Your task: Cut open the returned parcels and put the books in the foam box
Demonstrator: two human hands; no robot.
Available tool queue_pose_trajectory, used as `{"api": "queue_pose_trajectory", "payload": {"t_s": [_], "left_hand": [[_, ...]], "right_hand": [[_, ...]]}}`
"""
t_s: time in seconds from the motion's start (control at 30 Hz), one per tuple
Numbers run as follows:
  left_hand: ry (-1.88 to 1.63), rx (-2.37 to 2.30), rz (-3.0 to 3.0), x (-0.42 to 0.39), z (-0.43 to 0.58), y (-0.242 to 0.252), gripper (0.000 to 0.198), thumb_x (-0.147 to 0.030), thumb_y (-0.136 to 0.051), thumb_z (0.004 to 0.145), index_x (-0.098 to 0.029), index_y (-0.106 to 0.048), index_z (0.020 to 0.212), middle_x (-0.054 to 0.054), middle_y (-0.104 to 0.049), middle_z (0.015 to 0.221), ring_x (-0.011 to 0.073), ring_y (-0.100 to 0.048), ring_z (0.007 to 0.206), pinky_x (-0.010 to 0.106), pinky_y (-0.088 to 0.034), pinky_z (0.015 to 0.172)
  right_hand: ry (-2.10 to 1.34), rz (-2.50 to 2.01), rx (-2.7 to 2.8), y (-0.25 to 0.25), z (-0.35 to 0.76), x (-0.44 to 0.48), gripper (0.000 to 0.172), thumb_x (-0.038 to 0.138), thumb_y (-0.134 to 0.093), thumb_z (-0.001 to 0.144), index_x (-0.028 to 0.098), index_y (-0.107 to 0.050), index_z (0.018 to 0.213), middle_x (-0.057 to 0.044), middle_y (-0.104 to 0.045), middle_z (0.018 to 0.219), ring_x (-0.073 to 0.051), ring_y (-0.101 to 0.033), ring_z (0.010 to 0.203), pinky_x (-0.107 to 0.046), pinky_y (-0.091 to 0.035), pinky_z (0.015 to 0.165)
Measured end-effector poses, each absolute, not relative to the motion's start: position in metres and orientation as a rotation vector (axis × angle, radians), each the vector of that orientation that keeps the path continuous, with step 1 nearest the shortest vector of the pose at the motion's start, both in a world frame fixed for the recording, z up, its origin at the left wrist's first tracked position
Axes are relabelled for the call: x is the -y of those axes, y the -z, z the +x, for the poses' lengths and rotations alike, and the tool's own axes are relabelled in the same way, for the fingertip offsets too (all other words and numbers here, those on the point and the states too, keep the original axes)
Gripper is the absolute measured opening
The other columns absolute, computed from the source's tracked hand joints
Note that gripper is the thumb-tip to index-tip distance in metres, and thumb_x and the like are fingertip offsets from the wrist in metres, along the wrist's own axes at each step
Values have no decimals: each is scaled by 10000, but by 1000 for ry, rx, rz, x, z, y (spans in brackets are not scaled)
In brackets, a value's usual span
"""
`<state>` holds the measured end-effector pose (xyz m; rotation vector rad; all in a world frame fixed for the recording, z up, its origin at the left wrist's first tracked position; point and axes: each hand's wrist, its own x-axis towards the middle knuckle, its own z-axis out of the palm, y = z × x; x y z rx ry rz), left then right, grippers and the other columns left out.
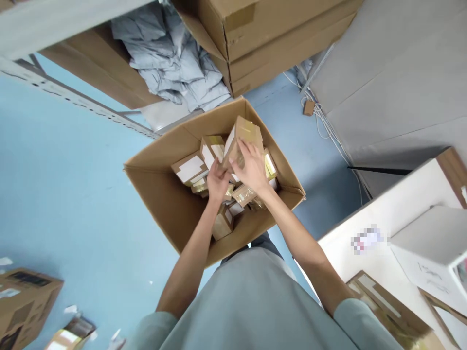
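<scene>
A large open cardboard carton (164, 194) stands on the floor in front of my body. Over its contents, a small cardboard box (250, 129) with a white label on one side is tilted between my hands. My right hand (252, 165) has its fingers wrapped over the near face of that box. At the box's lower left corner, the fingers of my left hand (219, 182) are closed against it, partly hidden. Several other small boxes lie below, among them a labelled box (190, 167) at the left and a taped box (243, 194) under my right wrist.
Grey mailing bags (178, 63) fill a shelf ahead, beside stacked brown cartons (277, 39). Cables (328, 126) run along the wall. A white table (339, 238) with boxes stands at the right. A carton (32, 301) lies on the blue floor at lower left.
</scene>
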<state>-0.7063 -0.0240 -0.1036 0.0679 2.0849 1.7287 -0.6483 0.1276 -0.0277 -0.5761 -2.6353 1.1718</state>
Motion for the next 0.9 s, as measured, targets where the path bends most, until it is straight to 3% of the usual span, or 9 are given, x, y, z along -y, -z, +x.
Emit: {"api": "queue_pose_trajectory", "payload": {"t_s": [0.07,0.23,0.4,0.6,0.67,0.8,0.9], "left_hand": [[-1840,-1985,5,47,-675,73,928,-470,-853,893,-148,-495,1687,123,-844,1130,279,-814,1053,454,-670,1030],[-1872,-1714,95,75,-613,17,688,-545,-618,1039,-250,-544,1656,108,-818,1176,264,-822,1141,422,-680,1029],[-1645,-1672,277,55,-542,-15,728,-517,-702,1027,-265,-504,1681,115,-796,1319,277,-781,1282,410,-658,1082],[-1282,-1444,737,21,-414,-11,826,-653,-638,1078,-266,-396,1766,112,-806,1297,279,-768,1284,424,-646,1087],[-1149,-1363,816,11,-363,2,864,-670,-634,1073,-245,-381,1781,135,-791,1374,289,-755,1310,438,-643,1103],[-924,-1184,849,-7,-256,36,833,-672,-615,1065,-240,-444,1756,153,-498,1786,334,-589,1565,470,-595,1201],[-758,-1124,815,-19,-181,59,855,-669,-620,1056,-219,-444,1762,156,-431,1826,349,-488,1656,507,-475,1322]], "right_hand": [[-1069,-518,2646,-18,-615,-102,652,423,-575,1141,197,-459,1741,-118,-505,1779,-354,-417,1658,-581,-326,1395],[-837,-572,2581,-96,-507,-46,665,367,-537,1157,300,-386,1800,-76,-537,1765,-340,-459,1648,-568,-391,1357],[-638,-811,2502,-124,-388,-10,712,350,-542,1151,329,-326,1830,-76,-573,1739,-342,-499,1627,-556,-462,1307],[-490,-1194,2324,-121,-244,12,702,359,-560,1143,330,-363,1816,-100,-586,1724,-362,-539,1573,-584,-496,1263],[-455,-1298,2260,-111,-194,16,682,355,-559,1143,315,-393,1804,-118,-606,1699,-367,-548,1553,-593,-500,1253],[-431,-1485,2218,-74,-95,19,651,344,-541,1139,238,-450,1774,-170,-615,1674,-393,-543,1533,-629,-504,1237],[-465,-1616,2241,-34,-30,20,604,319,-519,1136,147,-534,1714,-199,-620,1664,-415,-527,1531,-624,-514,1230]]}}
